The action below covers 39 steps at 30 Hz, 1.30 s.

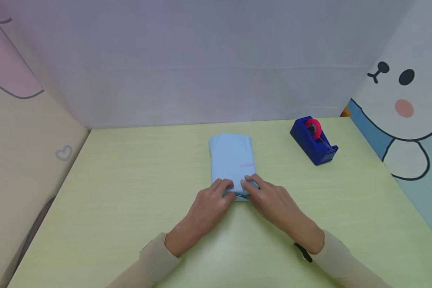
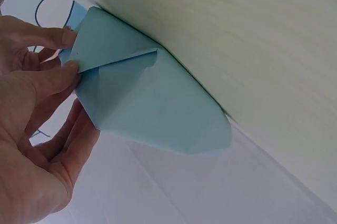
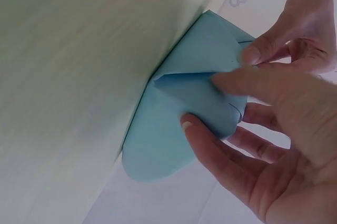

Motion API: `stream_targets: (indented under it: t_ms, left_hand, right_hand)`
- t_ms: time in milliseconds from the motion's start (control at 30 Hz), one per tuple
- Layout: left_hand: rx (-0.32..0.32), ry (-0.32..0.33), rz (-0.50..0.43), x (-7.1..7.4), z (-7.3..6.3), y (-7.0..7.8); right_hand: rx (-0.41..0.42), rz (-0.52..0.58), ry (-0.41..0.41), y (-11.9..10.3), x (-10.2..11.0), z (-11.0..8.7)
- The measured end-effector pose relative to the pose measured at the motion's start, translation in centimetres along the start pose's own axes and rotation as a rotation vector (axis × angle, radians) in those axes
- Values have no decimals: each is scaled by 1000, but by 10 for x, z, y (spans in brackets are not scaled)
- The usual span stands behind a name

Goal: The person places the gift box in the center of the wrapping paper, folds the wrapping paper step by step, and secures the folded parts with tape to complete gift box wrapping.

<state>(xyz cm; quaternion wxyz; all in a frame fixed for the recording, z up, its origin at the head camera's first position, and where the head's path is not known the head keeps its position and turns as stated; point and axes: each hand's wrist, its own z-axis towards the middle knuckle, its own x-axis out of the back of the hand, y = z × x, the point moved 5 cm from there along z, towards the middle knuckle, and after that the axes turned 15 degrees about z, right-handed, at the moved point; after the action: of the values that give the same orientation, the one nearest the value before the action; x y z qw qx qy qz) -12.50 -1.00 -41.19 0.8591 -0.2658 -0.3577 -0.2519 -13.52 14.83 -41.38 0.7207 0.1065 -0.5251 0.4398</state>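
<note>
A parcel wrapped in light blue paper [image 1: 232,154] lies on the table, its near end between both hands. My left hand [image 1: 210,204] grips the left side of that end, thumb at the front and fingers curled over the top. On the right side, my right hand [image 1: 277,202] pinches the paper between thumb and fingers. Both wrist views show a folded paper flap [image 2: 118,42] with a slanting edge and a shadowed pocket [image 3: 192,84] beside it. The thumbs press close together at this fold. Whatever the paper wraps is hidden.
A blue tape dispenser [image 1: 315,148] with a pinkish-red tape roll [image 1: 317,129] stands at the back right of the pale yellow-green table [image 1: 137,168]. Behind the table rises a pale wall [image 1: 187,80], with cartoon-printed panels [image 1: 414,116] at the sides.
</note>
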Motion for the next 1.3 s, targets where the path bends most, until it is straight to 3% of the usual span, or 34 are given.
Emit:
stream_targets:
  t_ms: [233, 433, 767, 967, 1133, 1300]
  left_hand:
    - [37, 43, -35, 1, 2, -3]
    - [75, 22, -88, 4, 3, -5]
    - [134, 57, -48, 4, 5, -5]
    - [156, 81, -69, 3, 5, -6]
    - [135, 93, -72, 2, 5, -7]
    - [58, 32, -25, 2, 5, -8]
  right_hand:
    - [-15, 46, -2, -1, 2, 1]
    - [33, -4, 53, -3, 1, 2]
    - [56, -45, 87, -5, -1, 3]
    - [51, -52, 86, -5, -2, 4]
    - [35, -55, 77, -5, -2, 5]
    - [25, -40, 77, -4, -4, 5]
